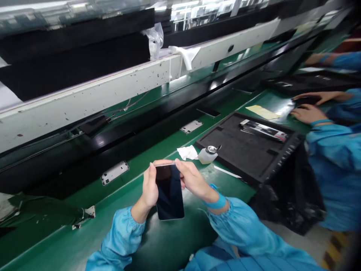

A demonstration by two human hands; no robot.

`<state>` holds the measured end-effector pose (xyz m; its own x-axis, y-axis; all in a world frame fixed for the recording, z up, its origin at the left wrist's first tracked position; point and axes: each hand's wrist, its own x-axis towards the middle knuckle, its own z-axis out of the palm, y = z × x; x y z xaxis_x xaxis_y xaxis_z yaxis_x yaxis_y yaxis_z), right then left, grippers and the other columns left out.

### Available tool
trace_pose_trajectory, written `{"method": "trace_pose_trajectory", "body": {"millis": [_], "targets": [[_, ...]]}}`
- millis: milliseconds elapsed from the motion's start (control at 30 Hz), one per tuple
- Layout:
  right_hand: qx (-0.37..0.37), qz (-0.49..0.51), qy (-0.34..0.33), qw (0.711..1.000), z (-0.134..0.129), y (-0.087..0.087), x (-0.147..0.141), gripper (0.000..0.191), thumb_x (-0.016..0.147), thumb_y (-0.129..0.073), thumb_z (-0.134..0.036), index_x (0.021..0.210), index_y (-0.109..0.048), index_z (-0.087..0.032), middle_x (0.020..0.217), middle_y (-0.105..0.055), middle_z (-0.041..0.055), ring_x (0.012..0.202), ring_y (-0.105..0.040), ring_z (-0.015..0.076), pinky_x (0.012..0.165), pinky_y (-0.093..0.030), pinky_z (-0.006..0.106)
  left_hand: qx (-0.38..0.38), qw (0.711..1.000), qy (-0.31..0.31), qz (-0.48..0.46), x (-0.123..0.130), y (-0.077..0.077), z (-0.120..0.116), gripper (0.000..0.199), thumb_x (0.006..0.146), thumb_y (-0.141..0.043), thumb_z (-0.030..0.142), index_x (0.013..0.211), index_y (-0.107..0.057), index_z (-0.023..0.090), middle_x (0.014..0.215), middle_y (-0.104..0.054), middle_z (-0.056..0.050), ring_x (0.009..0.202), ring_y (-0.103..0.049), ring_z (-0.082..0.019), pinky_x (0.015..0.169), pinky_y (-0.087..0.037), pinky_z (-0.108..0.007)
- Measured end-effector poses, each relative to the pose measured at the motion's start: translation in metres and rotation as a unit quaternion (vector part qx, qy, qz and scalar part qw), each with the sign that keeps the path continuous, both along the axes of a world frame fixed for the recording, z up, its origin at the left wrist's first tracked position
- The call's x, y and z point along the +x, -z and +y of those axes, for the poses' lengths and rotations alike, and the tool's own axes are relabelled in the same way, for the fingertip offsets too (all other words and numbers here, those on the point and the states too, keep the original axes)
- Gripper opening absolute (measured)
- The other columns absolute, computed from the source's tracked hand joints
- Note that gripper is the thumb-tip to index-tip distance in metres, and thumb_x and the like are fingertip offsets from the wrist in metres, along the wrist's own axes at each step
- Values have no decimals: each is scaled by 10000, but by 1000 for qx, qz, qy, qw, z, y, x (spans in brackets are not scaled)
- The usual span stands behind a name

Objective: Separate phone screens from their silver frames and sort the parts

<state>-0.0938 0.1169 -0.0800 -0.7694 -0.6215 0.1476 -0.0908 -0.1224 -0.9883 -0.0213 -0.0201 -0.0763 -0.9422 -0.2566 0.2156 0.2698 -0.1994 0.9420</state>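
A dark-screened phone is held upright above the green bench, its screen facing me. My left hand grips its upper left edge, with the thumb along the side and fingers behind. On the upper right corner, my right hand is closed, its thumb at the top edge; a blue band circles that wrist. Just beyond my right hand lie a crumpled white tissue and a white bottle with a metal top.
A black tray holding a stack of narrow parts stands at the right, near a white strip. Phone frames lie along the conveyor line. Another person's hands work at the far right. A white beam crosses behind.
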Motion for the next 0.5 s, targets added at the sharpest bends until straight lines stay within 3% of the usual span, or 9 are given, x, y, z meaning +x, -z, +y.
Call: {"method": "trace_pose_trajectory", "body": {"millis": [133, 233, 333, 400, 500], "targets": [[12, 29, 13, 999, 11, -4, 10, 781, 956, -465, -919, 780, -661, -184, 466, -484, -35, 374, -429, 117, 355, -313, 235, -34, 999, -21, 5, 9, 5, 7, 667, 1047, -478, 762, 1150, -828, 203, 1050, -836, -119, 1142, -775, -337, 1085, -580, -490], [24, 84, 2, 996, 13, -11, 10, 745, 978, -529, -857, 682, -634, -180, 514, -474, -26, 442, -411, 106, 408, -320, 243, -78, 995, -50, 37, 11, 10, 13, 640, 1066, -472, 730, 1196, -825, 211, 1093, -837, -129, 1163, -772, -327, 1087, -579, -471], [15, 119, 41, 992, 7, -12, 4, 738, 924, -648, -832, 580, -575, -183, 545, -434, -28, 525, -374, 105, 476, -329, 254, -128, 984, -100, 73, 7, 10, 15, 558, 1050, -558, 692, 1087, -838, 210, 1120, -837, -133, 1097, -788, -305, 1023, -607, -428], [4, 113, 47, 992, 4, -10, -1, 753, 914, -622, -868, 618, -626, -176, 563, -477, -18, 536, -391, 110, 485, -346, 257, -146, 982, -93, 82, 3, 8, 12, 529, 1032, -606, 682, 1027, -837, 207, 1082, -841, -131, 1052, -796, -297, 990, -615, -410], [9, 81, -29, 996, 6, -4, -9, 811, 963, -480, -905, 673, -671, -173, 518, -498, -16, 470, -422, 117, 452, -372, 258, -152, 985, -47, 72, -2, 3, 5, 549, 1034, -593, 690, 1009, -845, 203, 1029, -843, -122, 967, -802, -283, 913, -623, -385]]}}
